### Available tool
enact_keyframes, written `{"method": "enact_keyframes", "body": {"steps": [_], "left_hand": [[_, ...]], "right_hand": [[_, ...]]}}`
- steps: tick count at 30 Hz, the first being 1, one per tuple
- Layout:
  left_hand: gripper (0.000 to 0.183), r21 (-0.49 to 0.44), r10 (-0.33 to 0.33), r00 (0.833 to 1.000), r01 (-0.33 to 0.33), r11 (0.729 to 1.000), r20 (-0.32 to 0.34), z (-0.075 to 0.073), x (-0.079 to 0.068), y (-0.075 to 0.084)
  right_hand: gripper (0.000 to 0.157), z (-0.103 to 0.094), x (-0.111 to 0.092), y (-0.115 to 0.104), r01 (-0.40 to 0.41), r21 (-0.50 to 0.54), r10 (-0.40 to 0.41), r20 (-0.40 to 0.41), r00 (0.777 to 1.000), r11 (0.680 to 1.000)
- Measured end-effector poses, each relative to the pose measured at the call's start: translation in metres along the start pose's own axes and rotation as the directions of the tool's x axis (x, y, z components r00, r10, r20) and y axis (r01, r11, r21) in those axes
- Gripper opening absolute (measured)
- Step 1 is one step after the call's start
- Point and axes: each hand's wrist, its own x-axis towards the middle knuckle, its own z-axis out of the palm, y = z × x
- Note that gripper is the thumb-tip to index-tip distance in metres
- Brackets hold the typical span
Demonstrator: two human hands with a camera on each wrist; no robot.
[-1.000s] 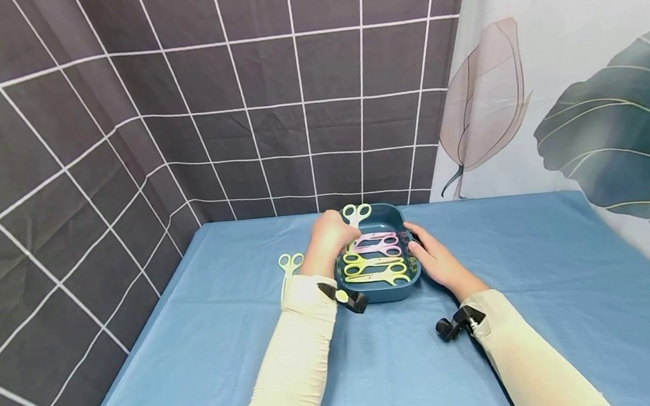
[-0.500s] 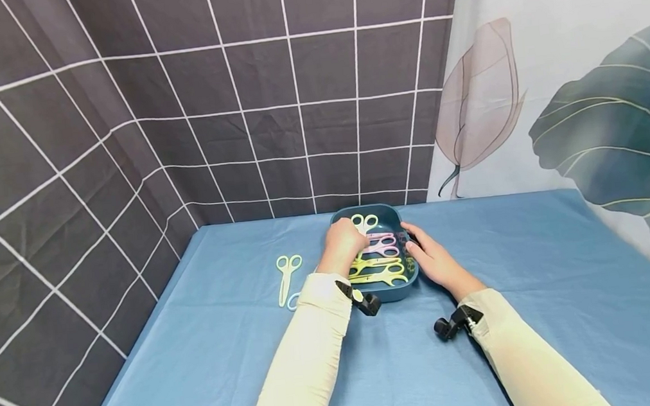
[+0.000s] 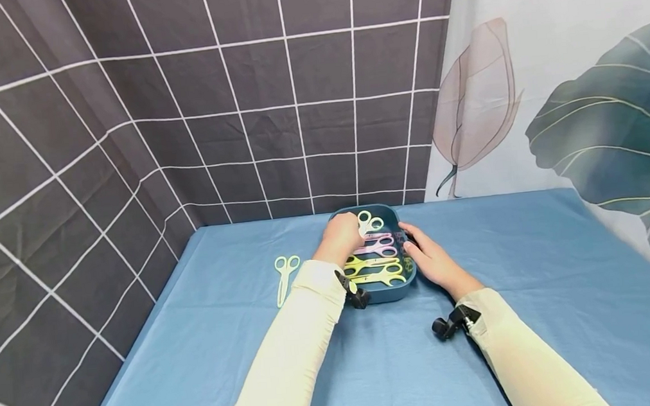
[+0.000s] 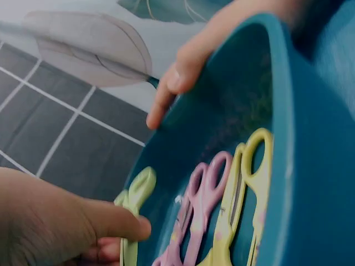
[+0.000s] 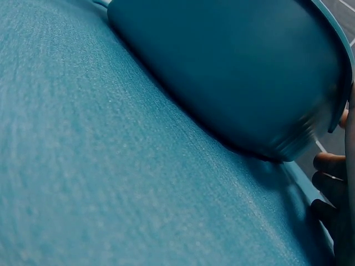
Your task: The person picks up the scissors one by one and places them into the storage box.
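A dark blue-green plastic box (image 3: 388,294) holds several scissors laid side by side. At its far end my left hand (image 3: 339,237) pinches light green scissors (image 3: 370,224) between thumb and fingers; their handles stick out past the fingers and their blades are mostly hidden by the hand. Nearer in the box lie pink scissors (image 4: 202,202) and yellow scissors (image 4: 230,216). My right hand (image 3: 437,261) holds the box's right side, its thumb over the rim and the other fingers along the outer wall.
Another pair of pale green scissors (image 3: 286,280) lies on the blue cloth (image 3: 238,339) left of the box, beside my left sleeve. A dark grey backdrop with white grid lines (image 3: 319,132) rises behind the table, and a leaf-print curtain (image 3: 488,150) hangs at right.
My left hand has moved right and slightly toward me, bringing the light green scissors lower into the box with their handles tilting right. A pale blue loop on the cloth is now hidden.
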Motion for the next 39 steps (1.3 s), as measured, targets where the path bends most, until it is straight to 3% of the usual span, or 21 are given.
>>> {"method": "enact_keyframes", "body": {"steps": [8, 15, 23, 29, 34, 39], "left_hand": [[0.017, 0.099, 0.128, 0.982, -0.143, 0.985, 0.141, 0.005, 0.010, -0.009], [0.015, 0.170, 0.210, 0.968, -0.232, 0.958, 0.139, 0.011, 0.017, -0.015], [0.016, 0.204, 0.237, 0.965, -0.255, 0.945, 0.109, 0.012, 0.017, -0.014], [0.014, 0.249, 0.273, 0.955, -0.294, 0.923, 0.114, -0.003, 0.023, -0.010], [0.011, 0.253, 0.296, 0.944, -0.324, 0.912, 0.144, -0.013, 0.028, -0.005], [0.007, 0.258, 0.268, 0.947, -0.308, 0.916, 0.178, -0.007, 0.032, -0.007]], "right_hand": [[0.053, 0.001, -0.001, -0.001, -0.002, 0.004, 0.002, 0.010, 1.000, 1.000], [0.053, 0.001, -0.001, 0.001, 0.008, 0.000, -0.008, 0.002, 1.000, 1.000], [0.053, -0.001, -0.002, 0.001, -0.012, -0.016, 0.012, 0.007, 1.000, 1.000], [0.053, -0.004, -0.004, 0.003, -0.004, -0.017, 0.004, -0.002, 1.000, 1.000], [0.052, -0.004, -0.003, 0.004, 0.000, -0.009, 0.000, -0.020, 1.000, 1.000], [0.053, 0.002, -0.002, 0.003, 0.003, 0.006, -0.003, 0.000, 1.000, 1.000]]}}
